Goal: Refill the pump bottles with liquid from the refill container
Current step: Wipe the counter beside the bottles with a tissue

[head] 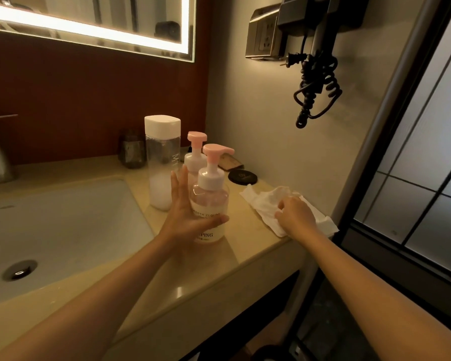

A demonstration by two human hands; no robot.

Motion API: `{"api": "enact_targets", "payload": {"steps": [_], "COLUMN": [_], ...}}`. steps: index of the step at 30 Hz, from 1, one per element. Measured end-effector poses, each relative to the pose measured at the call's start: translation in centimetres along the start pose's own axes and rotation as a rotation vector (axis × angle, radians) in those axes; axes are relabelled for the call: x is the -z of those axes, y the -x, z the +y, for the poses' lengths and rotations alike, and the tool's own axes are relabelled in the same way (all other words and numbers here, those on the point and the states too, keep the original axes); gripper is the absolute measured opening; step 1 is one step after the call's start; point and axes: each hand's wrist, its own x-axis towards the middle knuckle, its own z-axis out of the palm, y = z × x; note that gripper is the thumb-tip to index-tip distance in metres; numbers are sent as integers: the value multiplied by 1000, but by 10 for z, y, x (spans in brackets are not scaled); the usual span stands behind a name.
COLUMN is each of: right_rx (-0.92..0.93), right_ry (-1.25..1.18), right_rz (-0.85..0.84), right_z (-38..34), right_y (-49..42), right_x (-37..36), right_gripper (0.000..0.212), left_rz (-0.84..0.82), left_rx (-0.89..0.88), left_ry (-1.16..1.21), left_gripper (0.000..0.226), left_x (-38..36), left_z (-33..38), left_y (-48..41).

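The front pump bottle (211, 204), standing on the counter (245, 246), is being touched by the left hand (184, 217), fingers straight and spread; a tissue (263, 201) is being pinched by the right hand (294, 214). Ungripped, the bottle could be toppled by a sideways push.

Sink (63, 217), mirror (89, 24), coiled cord (317, 87), tissue (263, 201)

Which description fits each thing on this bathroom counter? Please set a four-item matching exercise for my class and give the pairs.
Things:
1. refill container
2. near pump bottle
3. white tissue
4. black round disc

Descriptions:
A. gripped by the right hand
B. pink pump, the left hand open against it
C. lying flat, behind the tissue
D. tall, white cap, white liquid low inside

Pairs: 1-D, 2-B, 3-A, 4-C
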Motion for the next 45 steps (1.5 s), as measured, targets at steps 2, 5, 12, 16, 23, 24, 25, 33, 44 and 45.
{"api": "enact_targets", "payload": {"steps": [2,5,12,16,23,24,25,33,44,45], "right_rx": [29,89,201,324,438,453,464,350,245,270], "right_ry": [38,-27,-308,-425,-665,-698,-730,-742,-434,-438], "right_rz": [18,141,204,219,-84,-149,-217,-423,-706,-651], "right_z": [2,4,-6,-21,-61,-68,-74,-113,-119,-118], "right_y": [0,-1,2,15,55,62,69,104,121,120], "right_x": [0,0,22,43,86,91,96,99,22,15], "right_gripper": [21,18,19,11,10,10,10,9,31,21], "left_rz": [-13,-18,-11,244,78,-9,-92,-323,-319,-292], "left_rx": [-3,11,78,-71,-150,-96,-52,280,353,325], "left_ry": [-13,1,-37,-71,-45,41,113,381,-289,-332], "left_gripper": [114,117,121,103,67,64,60,28,20,20], "left_x": [-2,-8,-19,-13,4,8,12,76,137,137], "left_z": [-7,-15,-5,18,52,57,61,76,34,30], "left_y": [-8,-21,-44,-23,30,38,44,102,116,114]}}
